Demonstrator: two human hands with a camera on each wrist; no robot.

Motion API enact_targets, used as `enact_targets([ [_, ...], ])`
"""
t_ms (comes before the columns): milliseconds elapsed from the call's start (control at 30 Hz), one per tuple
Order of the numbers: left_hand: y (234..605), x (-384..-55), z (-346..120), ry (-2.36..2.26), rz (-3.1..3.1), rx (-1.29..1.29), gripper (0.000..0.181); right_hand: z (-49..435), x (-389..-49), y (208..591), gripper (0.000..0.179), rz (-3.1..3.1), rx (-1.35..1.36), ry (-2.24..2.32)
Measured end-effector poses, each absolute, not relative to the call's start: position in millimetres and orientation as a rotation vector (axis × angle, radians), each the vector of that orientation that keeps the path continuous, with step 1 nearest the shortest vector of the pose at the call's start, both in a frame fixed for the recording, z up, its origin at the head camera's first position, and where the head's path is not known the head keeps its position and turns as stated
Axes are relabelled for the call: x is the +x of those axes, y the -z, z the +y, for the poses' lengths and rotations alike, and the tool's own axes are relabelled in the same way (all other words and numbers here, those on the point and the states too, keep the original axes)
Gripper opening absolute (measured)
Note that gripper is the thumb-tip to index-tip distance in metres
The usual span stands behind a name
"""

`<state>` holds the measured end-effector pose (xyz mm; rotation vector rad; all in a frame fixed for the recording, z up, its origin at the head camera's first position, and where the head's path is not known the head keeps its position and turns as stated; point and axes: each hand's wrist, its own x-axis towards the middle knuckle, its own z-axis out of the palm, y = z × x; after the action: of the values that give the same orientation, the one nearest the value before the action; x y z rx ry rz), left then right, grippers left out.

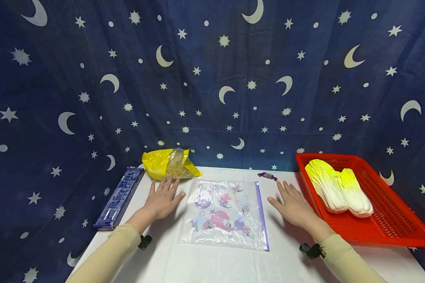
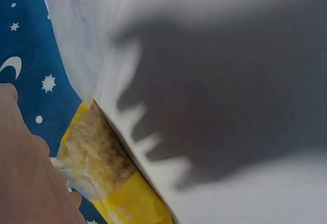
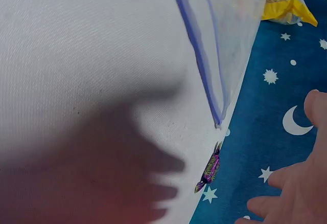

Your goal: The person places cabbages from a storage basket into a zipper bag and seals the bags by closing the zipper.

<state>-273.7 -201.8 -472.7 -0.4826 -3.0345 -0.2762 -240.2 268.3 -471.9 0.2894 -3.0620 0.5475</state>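
Observation:
A clear zip bag (image 1: 212, 214) printed with pink and purple cartoon figures lies flat mid-table, its purple zip edge to the right. My left hand (image 1: 162, 200) hovers left of the bag, fingers spread, its fingertips just in front of a yellow packet of pasta (image 1: 170, 164). To the bag's right, my right hand (image 1: 295, 206) is held with straight fingers above the table and grips nothing. Beyond its fingertips is a small purple wrapped candy (image 1: 267, 176). Both hands cast shadows on the white cloth, seen in the wrist views.
A red plastic basket (image 1: 398, 236) stands at the right, with two napa cabbages (image 1: 339, 188) inside. Along the left table edge lies a long blue box (image 1: 118, 198). A dark blue curtain (image 1: 205, 78) with moons and stars hangs behind the white table (image 1: 212, 267).

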Motion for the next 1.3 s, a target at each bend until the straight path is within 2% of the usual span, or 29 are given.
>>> enact_targets([
  [200, 470, -272, -193, 0.288, -3.03, -0.51, 0.076, 265, -241, 469, 0.097, -3.083, 0.256, -0.7],
  [633, 463, -268, -163, 0.346, -2.986, -0.597, 0.077, 254, -239, 464, 0.088, -2.996, 0.212, -1.035],
  [1000, 451, -260, -129, 0.515, -2.95, -0.72, 0.079, 250, -235, 470, 0.053, -2.8, 0.114, -1.33],
  [1300, 454, -252, -81, 0.705, -2.918, -0.845, 0.076, 246, -228, 476, 0.042, -2.693, -0.009, -1.585],
])
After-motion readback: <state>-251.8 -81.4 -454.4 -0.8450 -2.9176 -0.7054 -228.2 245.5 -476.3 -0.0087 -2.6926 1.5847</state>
